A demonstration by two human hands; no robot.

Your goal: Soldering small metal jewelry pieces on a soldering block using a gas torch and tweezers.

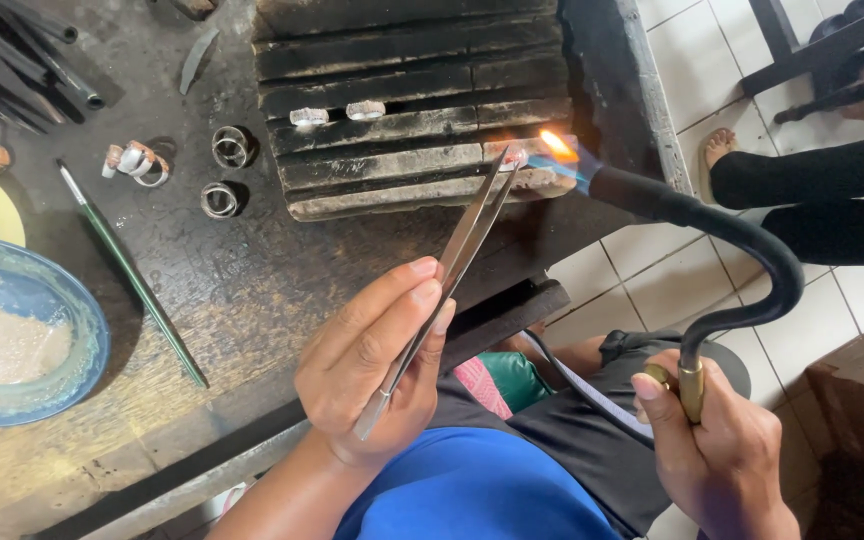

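Observation:
My left hand (377, 355) grips long steel tweezers (447, 270) whose tips hold a small silver ring (514, 157) on the charred soldering block (412, 185). My right hand (722, 450) holds the brass base of a black curved torch (752, 250). Its nozzle points left and a small orange flame (556, 143) burns right beside the ring. Two more silver rings (337, 113) lie on the block's upper slats.
On the dark worn bench (242, 290) lie several rings (220, 200), a green-handled brush (137, 280), a blue bowl (87, 330) with pale powder, and dark rods (32, 60). Another person's leg and foot (802, 170) rest on the tiled floor at right.

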